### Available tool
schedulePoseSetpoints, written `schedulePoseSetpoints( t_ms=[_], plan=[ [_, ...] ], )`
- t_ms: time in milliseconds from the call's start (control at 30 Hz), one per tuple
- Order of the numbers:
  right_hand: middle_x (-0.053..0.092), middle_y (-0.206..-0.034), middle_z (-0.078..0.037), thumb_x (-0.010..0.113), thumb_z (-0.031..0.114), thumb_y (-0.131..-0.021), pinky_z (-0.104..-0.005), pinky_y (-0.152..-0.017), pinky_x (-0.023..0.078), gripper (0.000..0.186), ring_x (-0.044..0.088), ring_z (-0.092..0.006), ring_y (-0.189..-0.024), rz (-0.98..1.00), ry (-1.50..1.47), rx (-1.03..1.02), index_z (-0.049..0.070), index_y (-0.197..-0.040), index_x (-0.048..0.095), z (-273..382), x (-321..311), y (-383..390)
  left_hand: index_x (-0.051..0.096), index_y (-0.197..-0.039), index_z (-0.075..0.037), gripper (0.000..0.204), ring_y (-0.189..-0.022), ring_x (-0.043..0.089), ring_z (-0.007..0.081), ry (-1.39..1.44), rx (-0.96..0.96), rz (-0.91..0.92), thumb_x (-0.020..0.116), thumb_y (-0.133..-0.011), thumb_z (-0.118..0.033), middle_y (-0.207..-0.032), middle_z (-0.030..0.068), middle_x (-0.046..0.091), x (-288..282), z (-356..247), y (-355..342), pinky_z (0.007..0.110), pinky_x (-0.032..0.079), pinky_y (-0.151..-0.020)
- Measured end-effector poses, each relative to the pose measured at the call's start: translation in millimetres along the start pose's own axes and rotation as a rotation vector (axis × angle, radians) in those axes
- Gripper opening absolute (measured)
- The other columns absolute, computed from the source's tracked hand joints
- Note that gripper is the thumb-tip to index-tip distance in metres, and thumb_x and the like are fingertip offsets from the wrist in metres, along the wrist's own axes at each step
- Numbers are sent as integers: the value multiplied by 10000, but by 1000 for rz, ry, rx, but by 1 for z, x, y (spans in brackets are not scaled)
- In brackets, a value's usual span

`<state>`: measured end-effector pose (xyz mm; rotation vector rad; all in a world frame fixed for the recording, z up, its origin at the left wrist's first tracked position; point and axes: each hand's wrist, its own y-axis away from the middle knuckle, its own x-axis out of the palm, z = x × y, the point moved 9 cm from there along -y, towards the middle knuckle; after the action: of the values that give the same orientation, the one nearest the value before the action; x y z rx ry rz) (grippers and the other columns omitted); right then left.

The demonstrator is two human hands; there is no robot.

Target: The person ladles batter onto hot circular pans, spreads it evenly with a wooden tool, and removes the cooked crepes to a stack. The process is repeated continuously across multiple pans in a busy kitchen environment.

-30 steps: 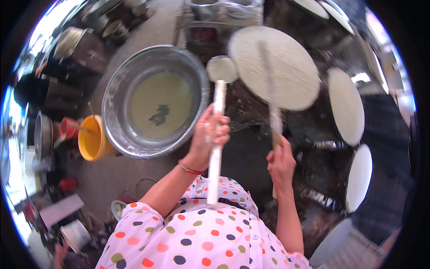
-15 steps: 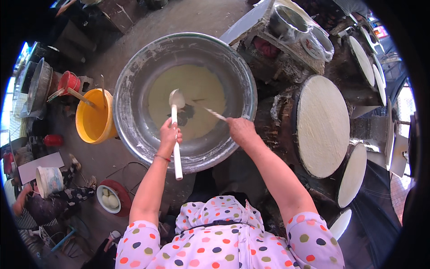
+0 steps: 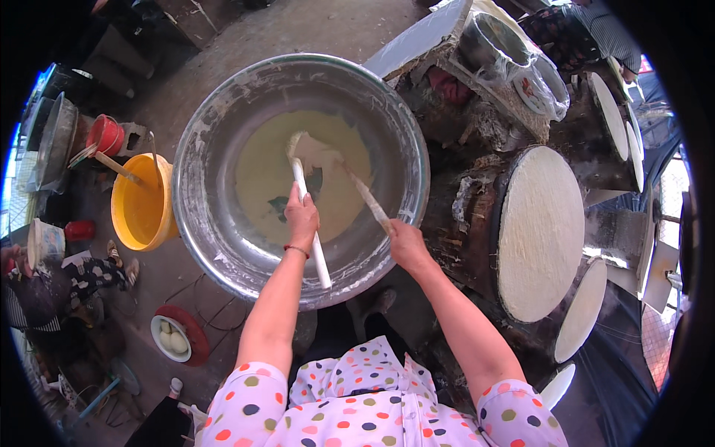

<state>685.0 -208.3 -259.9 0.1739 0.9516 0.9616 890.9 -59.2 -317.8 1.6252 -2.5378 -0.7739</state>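
Observation:
My left hand [image 3: 302, 220] is closed round a ladle with a thick white handle [image 3: 322, 261]. The ladle's head lies in the pale batter [image 3: 261, 160] and is coated with it, so its edge hardly shows. In my right hand [image 3: 407, 244] is a batter-smeared wooden stick [image 3: 372, 203], which slants down to the left with its far end in the batter near the ladle. Both tools are inside a large metal basin [image 3: 199, 141], its wall streaked with dried batter. A dark patch of the basin's bottom shows through beside my left hand.
Left of the basin stands a yellow bucket [image 3: 123, 212] with sticks in it. Round griddles with pale sheets [image 3: 542, 231] line the right. Metal pots [image 3: 499, 41] sit on a ledge at upper right. A white bowl [image 3: 158, 346] holds pale round pieces. Other people are at the edges.
The ladle's head has gone from upright and visible to lowered in the batter. My left hand has shifted a little right. The stick now stands more steeply, and a person has come into view at upper right.

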Motion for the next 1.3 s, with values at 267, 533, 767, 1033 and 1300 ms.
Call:
schedulePoseSetpoints(
  t_ms=[267, 533, 767, 1033, 1300],
  plan=[
    [621, -924, -273, 475, 129, -941, -498, -758, 469, 217, 570, -468, -932, 53, 11, -156, 53, -1109, 589, 18, -1, 35, 354, -1381, -120, 409, -503, 392, 75, 1011, -533, 257, 472, -991, -143, -783, 72, 457, 57, 45, 46, 192, 336, -383],
    [632, -877, -263, 482, 154, -952, -514, -736, 490, 276, 597, -458, -859, -235, -81, -418, 136, -1218, 554, 67, -78, 109, 378, -1408, -208, 377, -477, 315, 30, 1324, -358, 665, 397, -1032, -217, -813, 26, 420, 24, -89, 106, 136, 304, -329],
    [628, -1044, -241, 472, 127, -952, -473, -797, 503, 339, 601, -421, -957, -401, -129, -754, 113, -1289, 504, 152, -140, 139, 410, -1395, -212, 383, -489, 323, 14, 1144, 50, 652, 454, -1015, -239, -813, -6, 434, -43, -232, 131, 130, 282, -344],
    [638, -977, -231, 452, 122, -968, -505, -695, 505, 291, 618, -430, -844, -631, -122, -1022, 106, -1257, 483, 246, -220, 193, 376, -1430, -191, 458, -456, 350, -4, 670, 736, 429, 502, -994, -253, -796, -12, 492, -118, -408, 189, 140, 289, -360],
    [655, -910, -218, 476, 131, -954, -480, -684, 512, 281, 635, -402, -830, -542, 220, -845, 122, -1229, 537, 195, -187, 152, 472, -1138, -94, 165, -454, 310, 4, 974, 153, 482, 458, -1006, -191, -750, -7, 431, -95, -294, 164, 141, 296, -351]
  ],
)
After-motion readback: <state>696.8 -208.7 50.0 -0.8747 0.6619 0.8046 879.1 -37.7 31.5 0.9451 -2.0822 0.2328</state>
